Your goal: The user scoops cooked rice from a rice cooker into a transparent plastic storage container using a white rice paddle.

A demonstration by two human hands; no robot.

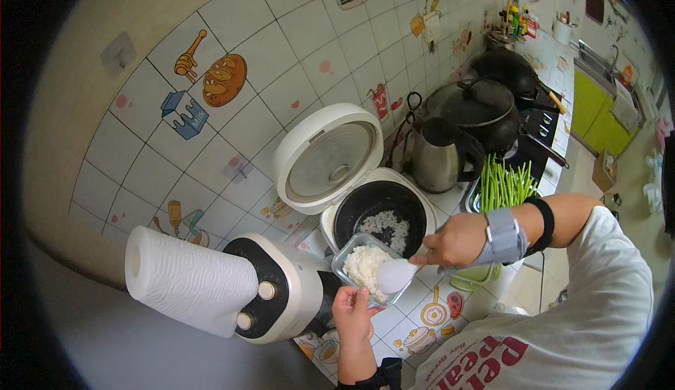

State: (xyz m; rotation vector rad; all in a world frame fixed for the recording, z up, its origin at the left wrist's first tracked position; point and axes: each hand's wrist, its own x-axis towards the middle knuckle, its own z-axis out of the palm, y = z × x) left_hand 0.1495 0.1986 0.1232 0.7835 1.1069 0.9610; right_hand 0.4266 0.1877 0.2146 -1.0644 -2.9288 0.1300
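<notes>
My left hand (354,310) grips the near edge of a clear rectangular container (345,250) holding cooked white rice (364,267). In my right hand (454,242) is a white rice paddle (396,276), its blade against the rice in the container. The container is held over the front edge of a white rice cooker (431,221), whose lid (328,158) stands raised. Some rice (393,226) lies in the cooker's black inner pot. A grey band is strapped around my right wrist.
A white appliance (295,284) with a paper towel roll (192,279) on top stands at left. Behind the cooker are a steel kettle (435,161), a lidded dark pot (477,108) and a wok (503,68). Green stalks (503,184) lie on a tray beside my right forearm; a green container (472,278) sits below it.
</notes>
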